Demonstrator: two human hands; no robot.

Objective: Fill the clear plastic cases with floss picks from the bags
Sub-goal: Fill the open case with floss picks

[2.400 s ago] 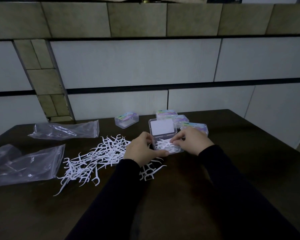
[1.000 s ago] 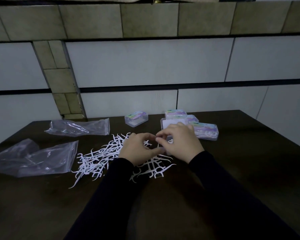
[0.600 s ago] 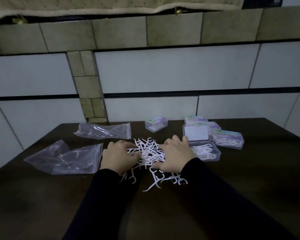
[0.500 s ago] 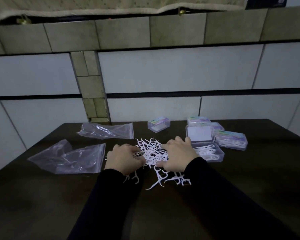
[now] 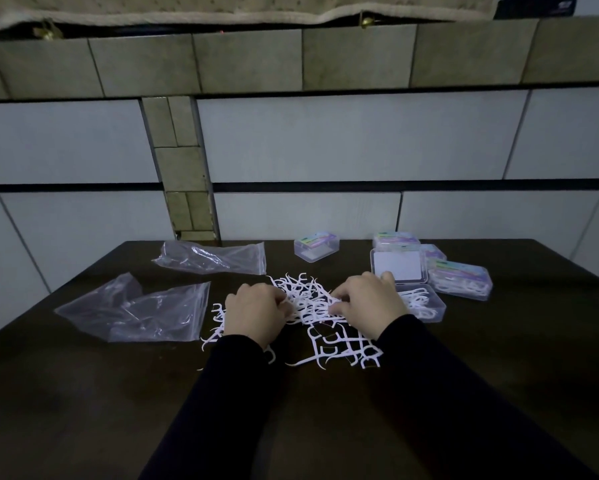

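Note:
A loose pile of white floss picks (image 5: 308, 299) lies on the dark table (image 5: 83, 393). My left hand (image 5: 255, 315) and my right hand (image 5: 367, 304) sit on either side of the pile, fingers curled into the picks between them. Just right of my right hand stands an open clear plastic case (image 5: 424, 304) with some picks in its tray and its lid (image 5: 398, 266) raised behind. A shut filled case (image 5: 460, 278) lies to its right.
Two empty clear plastic bags (image 5: 135, 310) (image 5: 215, 258) lie at the left. A small shut case (image 5: 316, 244) stands at the back centre, more shut cases (image 5: 396, 239) behind the open one. A tiled wall rises right behind the table's far edge.
Both hands left the open case and moved left onto the loose pile. They have drawn closer together, gathering picks between the fingers. The view has swung left.

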